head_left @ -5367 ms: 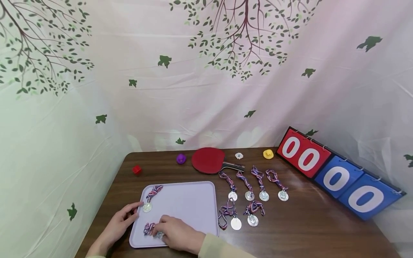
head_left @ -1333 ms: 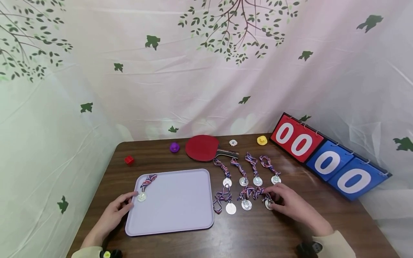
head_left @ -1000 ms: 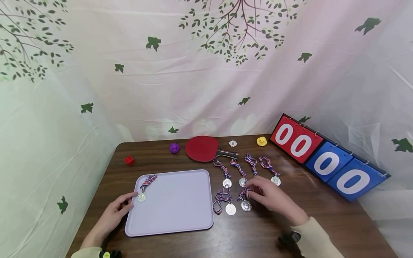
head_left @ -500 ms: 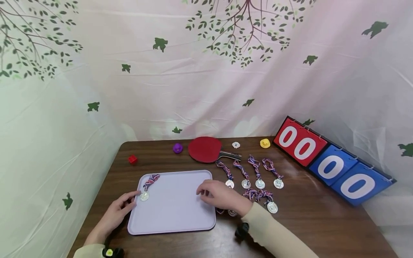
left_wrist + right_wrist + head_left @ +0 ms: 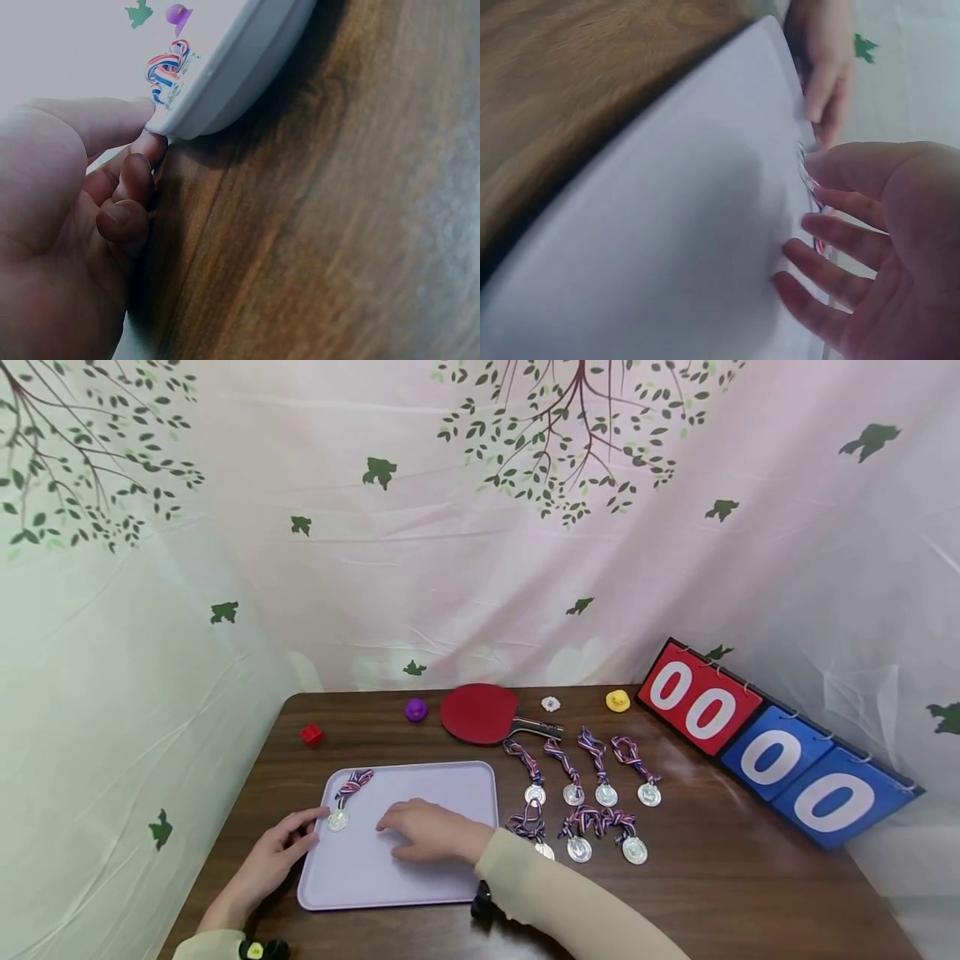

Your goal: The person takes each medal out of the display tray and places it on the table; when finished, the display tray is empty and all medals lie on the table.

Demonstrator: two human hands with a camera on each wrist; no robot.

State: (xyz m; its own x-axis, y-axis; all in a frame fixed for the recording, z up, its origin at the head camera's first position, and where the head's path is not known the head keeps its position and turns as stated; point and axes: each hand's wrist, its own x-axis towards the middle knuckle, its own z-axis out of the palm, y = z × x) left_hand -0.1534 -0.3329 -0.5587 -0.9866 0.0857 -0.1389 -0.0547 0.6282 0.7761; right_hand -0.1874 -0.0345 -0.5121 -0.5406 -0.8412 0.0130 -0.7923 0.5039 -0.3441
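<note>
In the head view a pale lilac tray (image 5: 450,885) lies on the table. One medal (image 5: 338,819) with a red, white and blue ribbon sits at its upper left. My left hand (image 5: 273,852) pinches the tray's left rim; in the left wrist view the thumb lies on top with fingertips against the rim's outside. Above the middle of the tray is my right hand (image 5: 431,832), its fingers spread and loosely bent, holding nothing, with the medal just left of it. Several more silver medals (image 5: 606,795) lie in two rows right of the tray, one partly hidden by my right sleeve.
Behind the tray are a red cube (image 5: 312,734), a purple toy duck (image 5: 416,709), a red table tennis bat (image 5: 478,714), a small white piece (image 5: 551,703) and a yellow duck (image 5: 617,701). A scoreboard (image 5: 772,752) showing zeros stands at the right.
My right hand let go of a medal at the right end of the front row, then swept left over the medals to the tray. The left hand has stayed at the rim.
</note>
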